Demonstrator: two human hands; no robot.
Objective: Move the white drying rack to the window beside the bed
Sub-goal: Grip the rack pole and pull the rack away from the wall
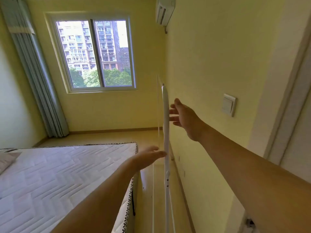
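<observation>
The white drying rack stands folded flat and upright against the yellow wall on the right, seen edge-on as a thin white frame. My right hand is spread open just right of its upper edge, fingertips at the frame. My left hand is open too, its fingertips touching the frame lower down. Neither hand has closed around the rack. The window sits in the far wall, past the bed at lower left.
A narrow strip of wooden floor runs between the bed and the right wall toward the window. Blue-green curtains hang left of the window. A light switch, an air conditioner and a door frame are on the right wall.
</observation>
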